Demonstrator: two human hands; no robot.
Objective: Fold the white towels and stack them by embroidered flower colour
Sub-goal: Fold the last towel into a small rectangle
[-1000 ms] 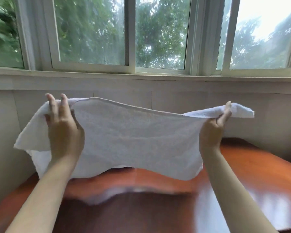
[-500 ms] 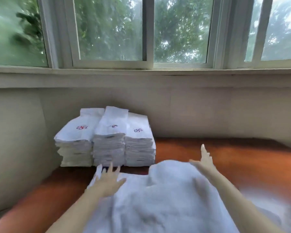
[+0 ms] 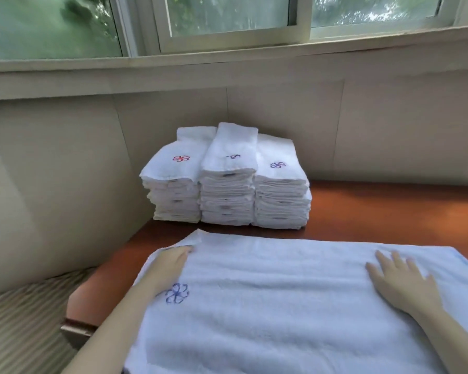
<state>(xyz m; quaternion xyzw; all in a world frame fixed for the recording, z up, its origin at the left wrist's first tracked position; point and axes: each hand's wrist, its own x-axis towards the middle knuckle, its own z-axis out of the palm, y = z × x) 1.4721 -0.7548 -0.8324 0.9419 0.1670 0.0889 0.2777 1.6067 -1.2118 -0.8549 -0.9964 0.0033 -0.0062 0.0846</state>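
Towel (image 3: 281,292) spread flat, ready for folding.
Left hand (image 3: 170,261) and right hand (image 3: 397,282) lie flat on it, gripping nothing; next likely needs pinched corners, its blue flower (image 3: 176,293) choosing among the stacks (image 3: 227,182).

A glossy reddish-brown wooden table (image 3: 389,209) fills a corner. Behind the table rises a beige panelled wall (image 3: 281,109), and a second beige wall (image 3: 52,171) meets it at the table's left. Above the table, a pale ledge (image 3: 227,74) runs under a white-framed window (image 3: 299,20) showing blurred green foliage (image 3: 227,12). Left of the table, lower down, lies a beige striped surface (image 3: 19,319).
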